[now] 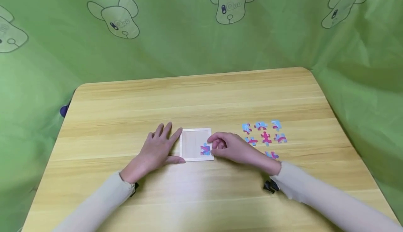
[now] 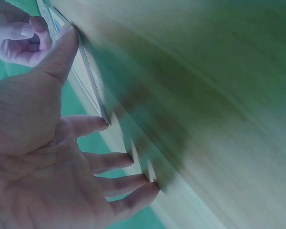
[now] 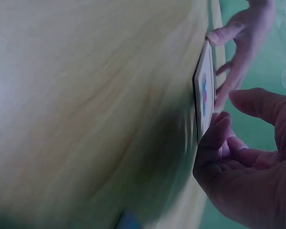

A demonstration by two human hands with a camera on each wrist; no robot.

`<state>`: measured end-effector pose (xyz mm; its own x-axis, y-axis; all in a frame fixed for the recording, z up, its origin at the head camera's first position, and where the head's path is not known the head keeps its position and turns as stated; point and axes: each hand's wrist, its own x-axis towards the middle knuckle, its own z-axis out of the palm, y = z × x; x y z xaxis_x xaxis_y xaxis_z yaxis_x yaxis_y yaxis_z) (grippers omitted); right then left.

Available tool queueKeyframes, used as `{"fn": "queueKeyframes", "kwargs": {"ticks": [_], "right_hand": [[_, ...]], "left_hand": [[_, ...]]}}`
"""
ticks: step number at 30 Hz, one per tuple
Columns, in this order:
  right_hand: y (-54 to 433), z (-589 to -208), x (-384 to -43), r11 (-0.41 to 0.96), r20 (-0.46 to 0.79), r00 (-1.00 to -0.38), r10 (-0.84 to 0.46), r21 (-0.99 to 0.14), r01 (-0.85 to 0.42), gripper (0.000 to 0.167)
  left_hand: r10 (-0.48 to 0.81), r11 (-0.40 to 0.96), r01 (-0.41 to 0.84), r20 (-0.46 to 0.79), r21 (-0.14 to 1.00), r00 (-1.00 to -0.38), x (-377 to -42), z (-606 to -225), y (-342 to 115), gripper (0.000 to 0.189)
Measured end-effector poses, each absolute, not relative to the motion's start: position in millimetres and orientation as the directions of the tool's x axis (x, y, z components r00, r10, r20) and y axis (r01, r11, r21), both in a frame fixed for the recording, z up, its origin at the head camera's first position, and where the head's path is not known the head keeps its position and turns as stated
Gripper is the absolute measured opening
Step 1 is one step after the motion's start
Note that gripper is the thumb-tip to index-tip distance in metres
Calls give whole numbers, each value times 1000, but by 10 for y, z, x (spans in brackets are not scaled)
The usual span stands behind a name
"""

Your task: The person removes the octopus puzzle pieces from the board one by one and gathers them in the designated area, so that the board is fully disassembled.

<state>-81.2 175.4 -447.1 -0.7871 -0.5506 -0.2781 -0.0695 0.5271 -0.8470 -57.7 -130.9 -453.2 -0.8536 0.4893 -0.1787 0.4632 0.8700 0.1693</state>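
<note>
A square puzzle frame (image 1: 196, 159) with a white rim and a wooden base lies on the table. One pink and blue jigsaw piece (image 1: 205, 150) sits inside its lower right corner. My left hand (image 1: 156, 152) is spread flat at the frame's left side, thumb and index fingertip at its two left corners. Beside the right rim is my right hand (image 1: 232, 147), with thumb and index finger apart and the other fingers curled in. Nothing shows between that thumb and index finger (image 3: 214, 136) in the right wrist view.
Several loose jigsaw pieces (image 1: 266, 138) in pink and blue lie in rows right of the frame; my right wrist partly covers the lowest one (image 1: 272, 154). Green cloth (image 1: 189, 43) with printed bear heads hangs behind and beside the wooden table (image 1: 151, 99).
</note>
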Motion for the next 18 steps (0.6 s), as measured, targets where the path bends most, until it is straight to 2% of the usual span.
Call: {"fn": "queueKeyframes", "kwargs": {"ticks": [8, 18], "right_hand": [[1582, -4539, -838, 555, -290, -791, -539, -829, -75, 37], [1526, -4588, -757, 590, -181, -812, -555, -774, -231, 27]], "left_hand": [[487, 872, 462, -187, 161, -853, -604, -4549, -1305, 108], [494, 868, 470, -177, 162, -851, -595, -4559, -1307, 108]]}}
